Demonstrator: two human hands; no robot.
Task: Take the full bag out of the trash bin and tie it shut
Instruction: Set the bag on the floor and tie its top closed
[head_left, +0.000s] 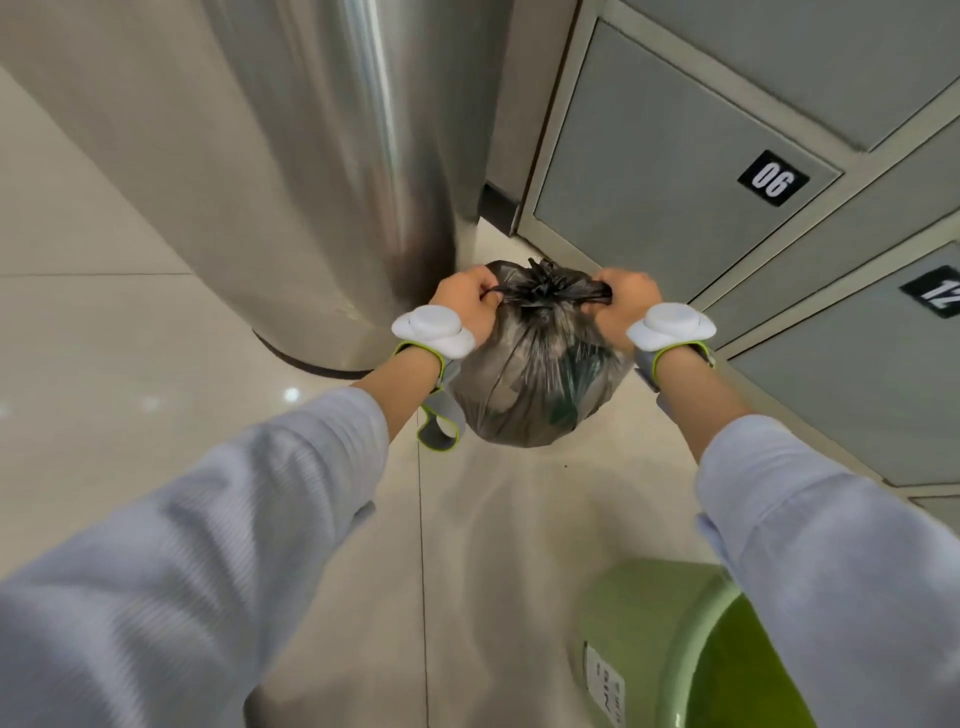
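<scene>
A full, dark, translucent trash bag (535, 384) sits on the tiled floor in front of me, its neck gathered into a bunched knot at the top. My left hand (467, 304) pinches the twisted plastic on the left of the knot. My right hand (621, 306) grips the twisted end on the right. The two ends stretch out sideways, away from each other. A green plastic trash bin (660, 644) stands near me at the lower right, partly hidden by my right sleeve.
A wide stainless-steel column (322, 171) rises just left of the bag. Grey lockers (675, 156) numbered 06 and 12 line the right side. Pale floor tiles (104, 338) spread to the left and between me and the bag.
</scene>
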